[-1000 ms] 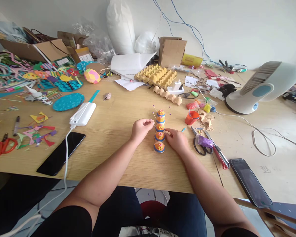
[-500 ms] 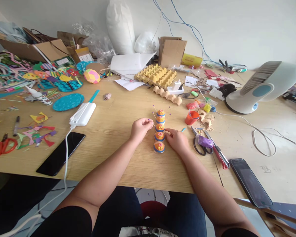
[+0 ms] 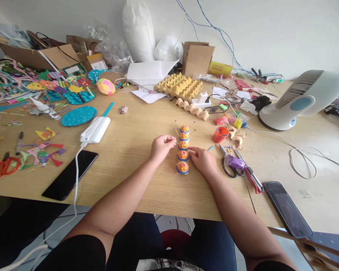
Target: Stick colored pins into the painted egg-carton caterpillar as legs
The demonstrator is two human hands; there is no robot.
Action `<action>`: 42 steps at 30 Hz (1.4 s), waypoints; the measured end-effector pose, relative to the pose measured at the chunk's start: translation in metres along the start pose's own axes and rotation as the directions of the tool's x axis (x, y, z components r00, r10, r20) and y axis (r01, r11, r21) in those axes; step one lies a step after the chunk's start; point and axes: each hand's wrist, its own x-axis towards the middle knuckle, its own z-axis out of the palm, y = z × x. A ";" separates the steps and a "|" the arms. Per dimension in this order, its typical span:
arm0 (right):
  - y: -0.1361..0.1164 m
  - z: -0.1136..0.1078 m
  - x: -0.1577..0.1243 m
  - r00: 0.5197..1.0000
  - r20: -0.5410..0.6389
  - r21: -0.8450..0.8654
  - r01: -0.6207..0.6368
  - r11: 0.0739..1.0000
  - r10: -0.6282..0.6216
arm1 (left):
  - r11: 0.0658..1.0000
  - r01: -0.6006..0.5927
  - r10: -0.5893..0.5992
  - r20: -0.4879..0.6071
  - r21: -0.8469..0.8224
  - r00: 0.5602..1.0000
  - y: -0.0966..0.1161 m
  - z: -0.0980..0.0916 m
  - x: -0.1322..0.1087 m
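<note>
The egg-carton strip point(image 3: 183, 156) could be dented by overpushing the thin stick point(image 3: 177, 142) pinched in the left hand point(image 3: 162, 146) at nine o'clock, right hand point(image 3: 203, 160) half-curled at three, hold unclear.

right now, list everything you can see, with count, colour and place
decorated cups: five, orange and blue, row between hands
purple-headed sticks: at least four, by row's far end
tub: one, orange-red, right of row
egg tray: count unclear, yellow, far middle
carton strip: one, tan, before tray
scissors: two, red-handled left, black-handled right
knife: one, red and grey, right
phones: two, black, left and right
power bank: one, white, left
fan: one, white, far right
paper scraps: many, multicoloured, left
boxes: at least three, brown, back
sack: one, white, back
left hand: one, bare, left of row
right hand: one, bare, right of row
</note>
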 end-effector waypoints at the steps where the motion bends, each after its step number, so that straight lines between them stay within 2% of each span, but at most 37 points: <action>1: 0.000 0.000 0.000 1.000 0.002 0.000 -0.001 1.000 0.001 | 1.000 0.000 0.000 -0.001 0.001 1.000 0.000 0.000 0.000; 17: 0.000 -0.001 0.003 0.999 -0.036 0.034 -0.028 0.999 0.029 | 1.000 -0.011 0.011 0.001 0.000 1.000 -0.004 -0.002 0.001; 22: 0.001 -0.003 0.005 0.999 -0.014 0.039 -0.040 0.998 0.040 | 1.000 -0.001 0.001 0.005 -0.001 1.000 -0.002 -0.001 0.000; 29: 0.006 -0.008 0.018 0.998 0.006 0.057 0.064 0.996 -0.064 | 1.000 -0.006 0.006 0.014 0.031 1.000 -0.004 -0.002 0.001; 34: 0.009 -0.013 0.033 0.985 0.081 0.100 0.143 0.985 -0.151 | 0.999 -0.011 0.010 0.014 0.034 1.000 -0.006 -0.002 0.003; 42: 0.010 -0.014 0.035 0.980 0.089 0.080 0.171 0.982 -0.178 | 1.000 0.021 -0.021 0.014 -0.019 1.000 -0.002 -0.002 0.002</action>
